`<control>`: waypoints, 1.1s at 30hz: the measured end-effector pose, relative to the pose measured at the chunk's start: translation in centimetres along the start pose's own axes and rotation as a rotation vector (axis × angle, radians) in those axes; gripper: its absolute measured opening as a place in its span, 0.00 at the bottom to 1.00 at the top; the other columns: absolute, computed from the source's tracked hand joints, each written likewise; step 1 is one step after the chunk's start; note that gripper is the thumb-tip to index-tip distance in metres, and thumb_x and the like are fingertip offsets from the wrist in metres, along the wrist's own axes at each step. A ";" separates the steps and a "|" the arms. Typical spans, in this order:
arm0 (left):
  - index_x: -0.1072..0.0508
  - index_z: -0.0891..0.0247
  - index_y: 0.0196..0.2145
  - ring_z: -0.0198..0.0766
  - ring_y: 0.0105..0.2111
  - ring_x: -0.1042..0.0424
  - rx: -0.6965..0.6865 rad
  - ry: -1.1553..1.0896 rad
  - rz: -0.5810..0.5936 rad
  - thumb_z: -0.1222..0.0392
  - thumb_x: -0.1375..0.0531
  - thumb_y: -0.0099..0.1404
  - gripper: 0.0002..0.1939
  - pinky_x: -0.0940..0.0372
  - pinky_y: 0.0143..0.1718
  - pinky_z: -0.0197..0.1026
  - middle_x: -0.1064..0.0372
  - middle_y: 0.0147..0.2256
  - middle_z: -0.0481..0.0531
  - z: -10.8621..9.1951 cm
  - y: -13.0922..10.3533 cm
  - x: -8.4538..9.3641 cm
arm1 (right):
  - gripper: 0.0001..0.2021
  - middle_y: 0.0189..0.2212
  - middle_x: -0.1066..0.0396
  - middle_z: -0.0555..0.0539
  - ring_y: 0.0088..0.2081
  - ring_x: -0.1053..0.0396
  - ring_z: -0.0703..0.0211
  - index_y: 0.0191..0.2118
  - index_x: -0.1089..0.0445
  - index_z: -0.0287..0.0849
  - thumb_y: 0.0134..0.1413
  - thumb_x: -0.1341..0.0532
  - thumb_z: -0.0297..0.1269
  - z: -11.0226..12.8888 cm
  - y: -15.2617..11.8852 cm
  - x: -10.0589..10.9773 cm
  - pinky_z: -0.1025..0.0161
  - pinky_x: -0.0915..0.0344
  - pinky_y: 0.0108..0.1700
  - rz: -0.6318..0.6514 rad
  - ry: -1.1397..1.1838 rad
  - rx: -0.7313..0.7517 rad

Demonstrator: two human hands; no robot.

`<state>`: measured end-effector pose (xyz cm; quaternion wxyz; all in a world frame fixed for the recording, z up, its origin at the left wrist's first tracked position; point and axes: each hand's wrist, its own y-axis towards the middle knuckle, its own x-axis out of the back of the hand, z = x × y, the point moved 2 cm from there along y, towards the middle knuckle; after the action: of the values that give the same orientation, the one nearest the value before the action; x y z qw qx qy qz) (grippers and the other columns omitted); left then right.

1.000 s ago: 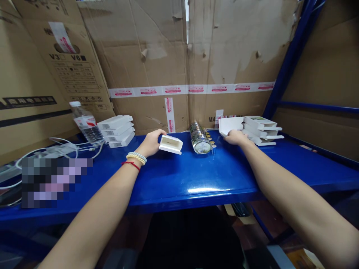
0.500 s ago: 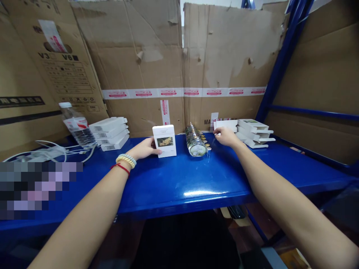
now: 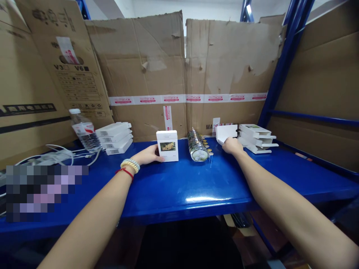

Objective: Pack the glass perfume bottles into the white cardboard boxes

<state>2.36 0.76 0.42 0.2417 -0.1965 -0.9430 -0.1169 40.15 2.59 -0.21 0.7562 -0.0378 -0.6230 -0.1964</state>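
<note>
My left hand point(image 3: 150, 154) is closed on the left edge of a white carton point(image 3: 167, 147) standing upright on the blue table, a printed yellow-and-green picture on its front. On the right, my right hand point(image 3: 232, 146) has its fingers closed on a white cardboard piece point(image 3: 226, 131) that looks folded, one panel upright and another leaning toward the hand. Its fingertips are partly hidden. Between the hands runs a row of clear glass bottles point(image 3: 199, 154), with several small gold and silver caps point(image 3: 211, 155) along their right side.
Several white boxes point(image 3: 117, 138) are stacked at left beside a water bottle point(image 3: 84, 130) and white cables point(image 3: 58, 155). Open-ended white cartons point(image 3: 256, 137) are piled right of my right hand. Cardboard sheets point(image 3: 146, 74) wall the back of the blue table point(image 3: 179, 186).
The view has tilted up a little. My right hand has shifted slightly right and nearer, and the white cardboard piece now shows a bent-out panel. My left hand still holds the carton.
</note>
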 end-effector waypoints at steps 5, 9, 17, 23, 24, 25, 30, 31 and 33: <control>0.32 0.62 0.50 0.55 0.54 0.31 0.021 0.029 0.002 0.58 0.27 0.41 0.37 0.40 0.58 0.59 0.29 0.53 0.59 -0.5 -0.3 -0.1 | 0.19 0.48 0.28 0.31 0.49 0.28 0.44 0.49 0.27 0.36 0.52 0.37 0.39 0.0 -0.3 0.5 0.58 0.32 0.44 -0.065 0.031 -0.075; 0.33 0.62 0.51 0.54 0.55 0.31 0.008 -0.007 0.009 0.57 0.27 0.41 0.39 0.39 0.59 0.58 0.30 0.54 0.59 -0.5 -0.3 -0.1 | 0.19 0.45 0.26 0.33 0.48 0.27 0.43 0.43 0.24 0.38 0.47 0.32 0.43 -0.2 -0.3 0.7 0.57 0.31 0.44 -0.109 0.084 -0.119; 0.34 0.63 0.52 0.55 0.55 0.32 -0.003 -0.005 0.005 0.53 0.28 0.42 0.40 0.40 0.59 0.59 0.30 0.54 0.60 -0.6 -0.4 0.1 | 0.19 0.48 0.27 0.34 0.50 0.28 0.43 0.46 0.25 0.37 0.53 0.39 0.45 -0.4 0.3 0.2 0.56 0.32 0.46 -0.028 0.124 -0.046; 0.36 0.65 0.53 0.52 0.52 0.30 -0.198 0.061 -0.260 0.48 0.33 0.51 0.35 0.37 0.55 0.56 0.32 0.53 0.62 -1.7 -0.7 0.8 | 0.21 0.48 0.27 0.30 0.49 0.28 0.42 0.50 0.27 0.32 0.52 0.42 0.36 0.2 -0.2 1.1 0.59 0.32 0.43 -0.027 0.123 -0.046; 0.36 0.65 0.52 0.51 0.50 0.30 -0.255 0.109 -0.359 0.48 0.34 0.51 0.33 0.35 0.52 0.54 0.32 0.52 0.62 -2.1 -0.9 1.0 | 0.21 0.49 0.27 0.30 0.49 0.28 0.42 0.50 0.27 0.32 0.51 0.41 0.35 0.3 -0.4 1.4 0.58 0.32 0.43 -0.045 0.127 -0.055; 0.35 0.65 0.51 0.49 0.49 0.29 -0.320 0.168 -0.473 0.49 0.35 0.52 0.32 0.33 0.49 0.52 0.33 0.52 0.62 -2.5 -1.1 1.2 | 0.20 0.49 0.27 0.30 0.49 0.28 0.41 0.49 0.26 0.33 0.50 0.41 0.34 0.5 -0.6 1.8 0.58 0.32 0.43 -0.077 0.134 -0.063; 0.33 0.62 0.46 0.44 0.43 0.31 -0.627 0.442 -0.964 0.58 0.36 0.51 0.24 0.33 0.42 0.47 0.38 0.52 0.59 -5.1 -2.6 1.1 | 0.16 0.45 0.24 0.35 0.49 0.30 0.45 0.44 0.24 0.36 0.52 0.44 0.29 1.4 -1.9 4.0 0.58 0.36 0.50 -0.414 0.215 0.079; 0.33 0.62 0.45 0.44 0.43 0.32 -0.662 0.467 -1.021 0.59 0.36 0.51 0.23 0.33 0.43 0.47 0.38 0.50 0.58 -5.6 -2.9 0.9 | 0.15 0.45 0.24 0.37 0.50 0.30 0.47 0.42 0.24 0.37 0.54 0.46 0.29 1.7 -2.3 4.4 0.58 0.38 0.52 -0.510 0.246 0.158; 0.33 0.62 0.42 0.44 0.42 0.33 -0.720 0.489 -1.094 0.59 0.37 0.51 0.19 0.34 0.43 0.48 0.36 0.46 0.57 -6.3 -3.2 0.3 | 0.13 0.45 0.25 0.40 0.50 0.32 0.50 0.38 0.25 0.39 0.58 0.48 0.30 2.6 -3.5 5.2 0.56 0.40 0.55 -0.695 0.325 0.326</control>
<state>3.31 -3.96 5.58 0.2733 0.2704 -0.7277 -0.5679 37.34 -1.13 4.73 0.7295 0.3263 -0.4943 -0.3420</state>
